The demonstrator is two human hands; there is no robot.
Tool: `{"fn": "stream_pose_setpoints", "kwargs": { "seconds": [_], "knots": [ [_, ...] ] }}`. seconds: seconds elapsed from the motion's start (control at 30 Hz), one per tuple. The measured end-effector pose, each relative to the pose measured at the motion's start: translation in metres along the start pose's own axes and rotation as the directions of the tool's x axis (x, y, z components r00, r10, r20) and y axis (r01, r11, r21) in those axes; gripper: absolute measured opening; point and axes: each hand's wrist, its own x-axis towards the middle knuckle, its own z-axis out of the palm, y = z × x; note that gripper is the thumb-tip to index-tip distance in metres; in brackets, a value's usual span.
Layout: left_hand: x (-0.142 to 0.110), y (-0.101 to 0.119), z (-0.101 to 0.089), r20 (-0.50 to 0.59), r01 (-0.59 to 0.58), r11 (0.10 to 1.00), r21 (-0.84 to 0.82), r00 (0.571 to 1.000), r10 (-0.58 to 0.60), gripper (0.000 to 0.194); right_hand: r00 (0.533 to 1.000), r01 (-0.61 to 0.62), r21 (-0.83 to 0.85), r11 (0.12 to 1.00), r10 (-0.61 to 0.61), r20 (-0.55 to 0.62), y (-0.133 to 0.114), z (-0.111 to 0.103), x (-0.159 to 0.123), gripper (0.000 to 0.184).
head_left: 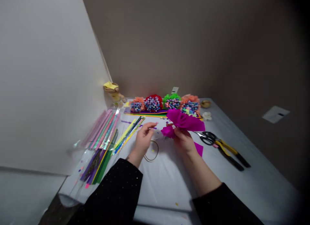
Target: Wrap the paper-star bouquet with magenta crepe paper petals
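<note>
Taking the magenta crepe-paper fan (pixel 184 120) as the landmark: well to its left, a clear plastic sleeve (pixel 103 144) of shiny coloured paper strips lies on a white-covered table (pixel 167 183); nearer the fan, the left hand (pixel 142 140) has its fingertips (pixel 152 124) pressed together, pinching a thin purple strip (pixel 153 128) that points right toward the fan; below that hand lies a loop of thin tan cord (pixel 152 150); behind and left of the fan sit beaded paper bunches (pixel 152 104); the fan's long axis runs side to side, and the right hand (pixel 184 141) is the nearer hand, its curled fingers (pixel 180 132) closed around the gathered base; just right of the fan lie black-handled scissors (pixel 207 138), then yellow-and-black pliers (pixel 230 153).
</note>
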Motion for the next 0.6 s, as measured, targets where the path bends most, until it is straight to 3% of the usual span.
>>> {"fn": "stream_pose_setpoints", "kwargs": {
  "seconds": [0.1,0.2,0.27,0.37,0.5,0.6],
  "knots": [
    [0.000,-0.001,0.000,-0.020,0.114,0.992,-0.049,0.993,-0.115,0.023,0.998,-0.064,0.205,0.977,0.068,-0.009,-0.002,-0.003,0.003,0.035],
    [-0.005,0.002,0.004,0.078,0.115,0.993,0.005,0.990,-0.115,0.025,0.995,-0.098,0.239,0.966,0.090,0.046,-0.003,-0.003,0.004,0.037],
    [-0.009,0.007,0.006,0.131,0.014,0.995,0.100,0.991,-0.027,0.027,0.992,-0.128,0.257,0.958,0.119,0.050,-0.003,-0.002,0.004,0.039],
    [-0.016,0.015,0.006,0.161,-0.252,0.929,0.272,0.964,0.214,0.025,0.985,-0.168,0.282,0.945,0.170,0.017,-0.001,0.000,0.003,0.040],
    [-0.022,0.020,0.006,0.234,-0.545,0.708,0.449,0.837,0.495,0.034,0.978,-0.200,0.269,0.942,0.210,-0.009,0.001,0.004,-0.001,0.033],
    [-0.024,0.017,0.009,0.245,-0.600,0.611,0.517,0.787,0.566,0.033,0.980,-0.199,0.244,0.949,0.197,0.031,-0.001,0.010,-0.007,0.032]
  ]
}}
